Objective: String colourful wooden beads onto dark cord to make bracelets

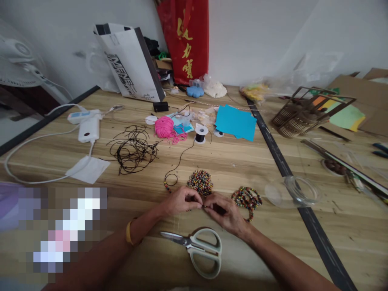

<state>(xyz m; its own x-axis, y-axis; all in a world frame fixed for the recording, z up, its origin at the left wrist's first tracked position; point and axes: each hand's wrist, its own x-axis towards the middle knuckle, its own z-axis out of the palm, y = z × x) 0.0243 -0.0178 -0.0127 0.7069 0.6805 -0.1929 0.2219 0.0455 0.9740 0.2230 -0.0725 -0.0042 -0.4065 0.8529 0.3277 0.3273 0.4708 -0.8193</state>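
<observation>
My left hand [182, 200] and my right hand [223, 211] meet fingertip to fingertip at the middle of the table. Each is closed in a pinch; a tiny dark bit shows between the fingertips, too small to name. Just beyond them lies a pile of loose multicoloured beads [200, 182]. A dark cord runs from a spool of black thread [200, 134] to a few strung beads [167, 187] by my left hand. Beaded strands [247, 199] lie coiled right of my right hand. Scissors [197, 246] with pale green handles rest nearer me, blades pointing left.
Tangled black cords [133, 149] and a white power strip [89, 126] lie left. Behind are pink yarn [164, 127], blue sheets [235, 122], a white paper bag [130, 64] and a red bag [189, 44]. A tape roll [301, 190] and woven basket [292, 119] sit right.
</observation>
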